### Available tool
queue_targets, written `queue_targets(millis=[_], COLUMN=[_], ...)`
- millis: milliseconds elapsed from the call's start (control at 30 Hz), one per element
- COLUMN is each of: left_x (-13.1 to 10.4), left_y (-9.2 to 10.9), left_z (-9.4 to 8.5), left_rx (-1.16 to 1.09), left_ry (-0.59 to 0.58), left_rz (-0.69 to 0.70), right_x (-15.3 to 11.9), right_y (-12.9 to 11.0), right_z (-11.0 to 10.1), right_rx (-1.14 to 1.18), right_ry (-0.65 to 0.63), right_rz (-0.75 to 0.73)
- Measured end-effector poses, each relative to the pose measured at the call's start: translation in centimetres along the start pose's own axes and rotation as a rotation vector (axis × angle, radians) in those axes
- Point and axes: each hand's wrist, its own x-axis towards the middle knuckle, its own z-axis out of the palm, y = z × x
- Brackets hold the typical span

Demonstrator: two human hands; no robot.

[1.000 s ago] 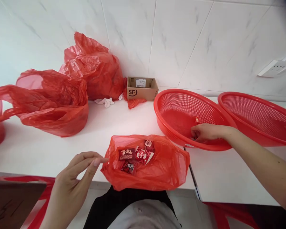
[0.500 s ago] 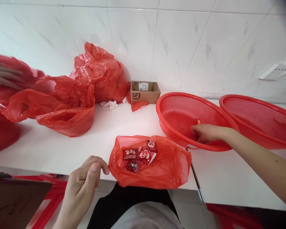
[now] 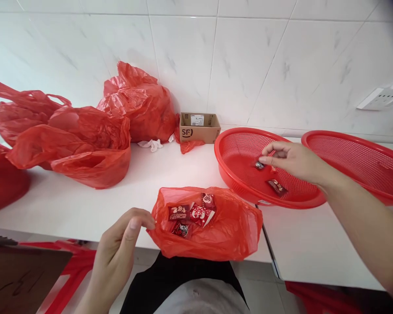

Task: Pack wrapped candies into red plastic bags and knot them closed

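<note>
Landmark: the small open red bag [image 3: 212, 231] at the near edge of the white worktop [image 3: 68, 205].

Left hand [image 3: 121, 244]: at the bag's left rim, thumb and forefinger pinched together on the plastic edge, other fingers curled. The bag's mouth is open; several red wrapped sweets [image 3: 191, 213] lie inside.

Right hand [image 3: 291, 159]: up and to the right of the bag, raised over the nearer red mesh basket [image 3: 236, 150]. Thumb and fingertips are closed on a small dark wrapped sweet [image 3: 259, 165]; remaining fingers loosely bent. A second wrapped sweet [image 3: 277, 186] lies on the basket floor just below that hand.

Surroundings: a second red mesh basket [image 3: 356, 161] sits further right, its rim overlapping behind the first. Behind the bag, against the tiled wall [image 3: 249, 65], stands a small open cardboard box [image 3: 199, 126], with a red plastic scrap beneath it and a crumpled white scrap [image 3: 152, 144] just to its left. Left of the box are large bulging red bags [image 3: 137, 104], and further left more of the same [image 3: 81, 148]. A wall socket [image 3: 380, 98] is mounted far right.

The worktop between bag and nearer basket carries nothing; the basket's near rim stands between the right hand and the bag.
</note>
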Motion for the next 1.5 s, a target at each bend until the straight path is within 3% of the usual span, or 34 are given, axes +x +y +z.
queue_targets(millis=[67,133,233,333,467,900,1067,1167,1267,1400,1500], left_x=[0.5,1.1,1.8,2.2,2.5,4.2,3.9,3.8,3.6,3.4,3.3], left_y=[1.0,2.0,3.0,3.2,2.5,1.6,1.1,0.8,0.9,1.5,1.9], left_z=[0.7,1.5,2.4,2.7,2.5,1.6,1.9,1.9,1.9,1.7,1.7], left_rx=[-0.014,-0.021,-0.061,-0.189,-0.210,0.019,0.271,0.328,0.231,-0.123,-0.315], left_ry=[0.027,0.006,-0.115,-0.231,-0.185,-0.223,-0.040,-0.026,-0.022,-0.094,-0.170], left_rz=[0.003,0.022,0.040,-0.030,-0.116,-0.025,0.254,0.345,0.167,-0.164,-0.275], right_x=[-1.5,-2.7,-3.5,-3.1,-2.1,-0.8,-0.6,-0.5,-0.4,-0.2,-0.1], right_y=[-3.9,-7.5,-11.0,-12.4,-12.0,-10.5,-10.2,-10.0,-9.7,-9.4,-9.4], right_z=[1.3,3.3,6.8,9.4,10.9,10.8,10.9,10.8,10.6,10.4,10.6], right_rx=[0.385,0.622,0.788,0.877,0.905,0.777,0.732,0.748,0.802,0.847,0.843], right_ry=[0.016,-0.091,-0.202,-0.274,-0.371,-0.374,-0.367,-0.412,-0.436,-0.455,-0.493], right_rz=[-0.091,-0.164,-0.252,-0.305,-0.329,-0.323,-0.377,-0.435,-0.523,-0.559,-0.565])
